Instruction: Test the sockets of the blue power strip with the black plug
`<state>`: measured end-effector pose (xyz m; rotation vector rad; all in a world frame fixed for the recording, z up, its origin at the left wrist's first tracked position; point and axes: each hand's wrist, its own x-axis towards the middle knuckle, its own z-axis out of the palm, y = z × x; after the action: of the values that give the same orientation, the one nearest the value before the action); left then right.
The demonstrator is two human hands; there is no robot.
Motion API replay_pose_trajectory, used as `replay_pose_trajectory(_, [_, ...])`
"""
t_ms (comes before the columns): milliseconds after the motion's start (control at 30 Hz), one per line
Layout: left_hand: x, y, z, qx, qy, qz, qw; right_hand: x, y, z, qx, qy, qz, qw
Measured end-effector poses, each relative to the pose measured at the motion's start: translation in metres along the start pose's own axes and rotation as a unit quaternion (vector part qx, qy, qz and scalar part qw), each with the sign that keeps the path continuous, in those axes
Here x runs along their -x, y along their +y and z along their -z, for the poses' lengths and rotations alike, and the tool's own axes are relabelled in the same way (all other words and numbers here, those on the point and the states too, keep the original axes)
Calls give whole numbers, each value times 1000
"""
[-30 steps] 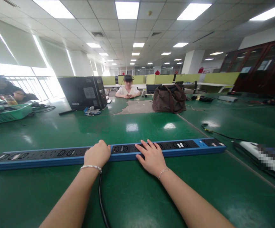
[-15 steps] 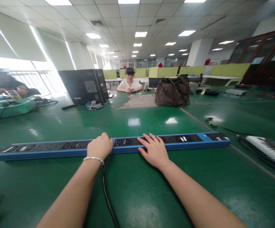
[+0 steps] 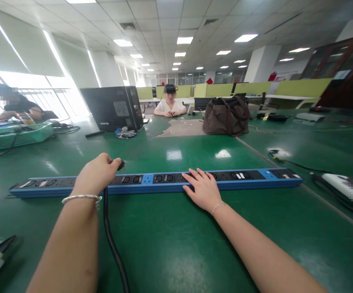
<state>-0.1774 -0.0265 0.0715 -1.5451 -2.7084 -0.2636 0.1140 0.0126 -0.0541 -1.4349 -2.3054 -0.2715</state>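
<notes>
Plug point(image 3: 121, 165): black; gripped in the left fingers, tip projecting to their right; out of the sockets.
Left hand point(image 3: 94, 174): fingers clamped on the plug, over the left half of the strip; bracelet at the wrist.
Cable point(image 3: 111, 236): black, thick; emerges beneath the left fingers, passes in front of the strip and runs toward the wearer.
Strip point(image 3: 164, 189): blue and black, with rows of sockets; lies lengthwise on the worktop, extending beyond the fingers of both hands to left and right.
Right hand point(image 3: 203, 190): fingers spread apart, laid flat on the strip, to the right of the left fingers; thin chain at the wrist.
Worktop point(image 3: 164, 236): green, glossy; beneath the strip and the fingers.
White object point(image 3: 341, 189): well to the right of the right fingers; partly blurred.
Gloves point(image 3: 125, 132): beyond the left fingers, beside the case.
Case point(image 3: 111, 110): black computer housing; beyond the left fingers.
Basket point(image 3: 30, 139): green; far left of the left fingers, with cords in it.
Bag point(image 3: 223, 118): brown; beyond the right fingers.
Co-worker point(image 3: 170, 106): seated past the worktop, straight beyond the fingers, hands together.
</notes>
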Motion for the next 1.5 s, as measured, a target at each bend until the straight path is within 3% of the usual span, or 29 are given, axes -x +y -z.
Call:
replay_pose_trajectory(200, [-15,-21,-4,-6,-24,5,1000,0,1,0,-4,0,2,1000])
replay_pose_trajectory(433, [-43,-51,-35,-24,-91,4,996,0,1,0,2,1,5,1000])
replay_pose_trajectory(633, [-48,-49,-48,-29,-101,-7,994,-1,0,0,6,0,8,1000])
replay_pose_trajectory(1267, [-57,-55,-62,-47,-64,-3,997,0,2,-2,4,14,11,1000])
replay_pose_trajectory(1500, [-65,-61,-73,-52,-87,-17,995,0,2,-1,8,9,11,1000])
